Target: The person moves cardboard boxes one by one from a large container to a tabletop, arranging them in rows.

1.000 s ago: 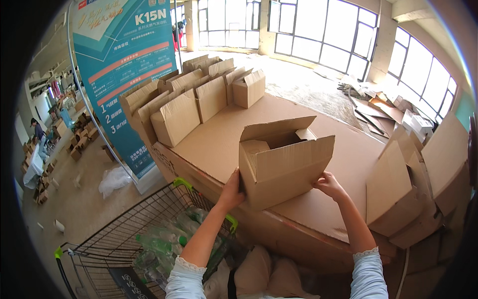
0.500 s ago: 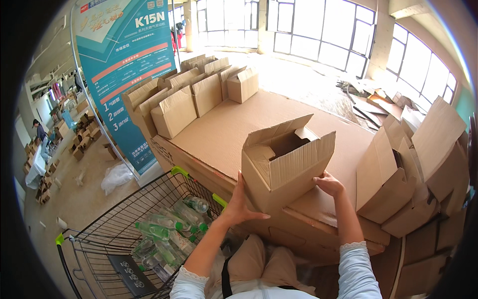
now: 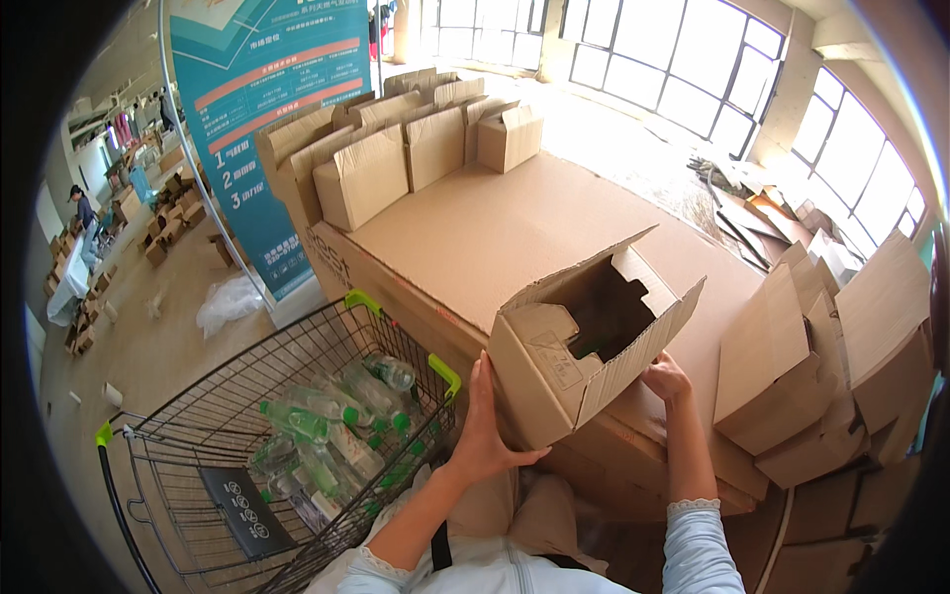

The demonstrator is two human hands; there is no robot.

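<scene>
Between my two hands is an open cardboard box (image 3: 554, 346), tilted toward me near the close edge of a large cardboard-covered block (image 3: 445, 243). Its top flaps stand up, and through the opening I see a dark inside with a hint of green low down. My left hand (image 3: 485, 436) presses on the box's near left side, thumb along the bottom and fingers up the wall. On the right side my right hand (image 3: 667, 378) grips the box, its fingertips partly hidden behind the wall.
A wire shopping cart (image 3: 208, 416) with green-capped plastic bottles (image 3: 327, 426) stands at my left. Open boxes (image 3: 366, 178) line the block's far left edge; more boxes (image 3: 772, 356) crowd the right. Behind the cart rises a blue banner (image 3: 267, 148). A person (image 3: 85, 218) is far left.
The box has tipped toward me, so its opening now faces me more. Both hands have kept hold of it, and the whole view has shifted a little.
</scene>
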